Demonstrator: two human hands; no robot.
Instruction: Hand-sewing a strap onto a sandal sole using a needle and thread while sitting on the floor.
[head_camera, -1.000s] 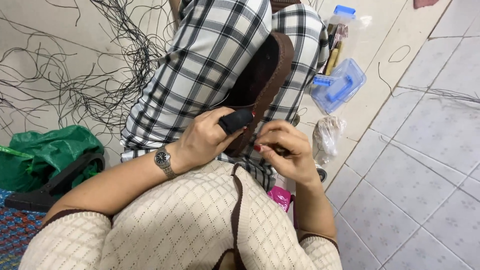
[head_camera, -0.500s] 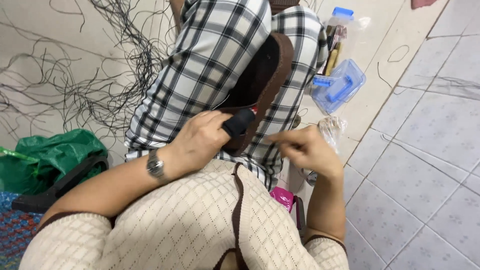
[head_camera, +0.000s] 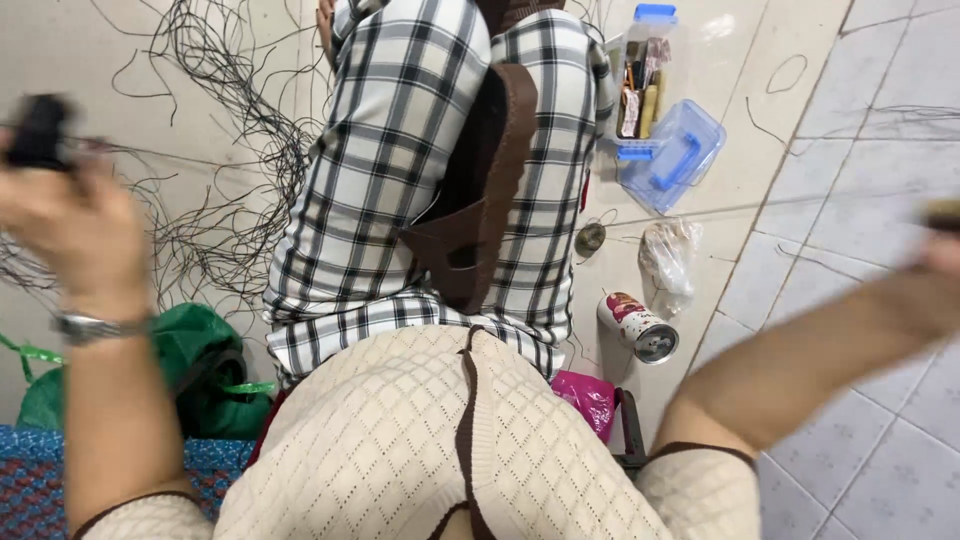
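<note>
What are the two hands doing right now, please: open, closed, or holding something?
Left hand: raised far out to the side, closed on a small black object, blurred.
Right hand: flung out to the frame edge, mostly cut off; grip cannot be told.

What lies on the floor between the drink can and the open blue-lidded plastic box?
In the head view, a crumpled clear plastic bag lies on the tiles between the drink can and the plastic box.

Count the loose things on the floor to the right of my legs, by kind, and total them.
Clear plastic box: 1
Blue-handled lid: 1
Can: 1
Clear bag: 1
Pink bag: 1
Total: 5
</note>
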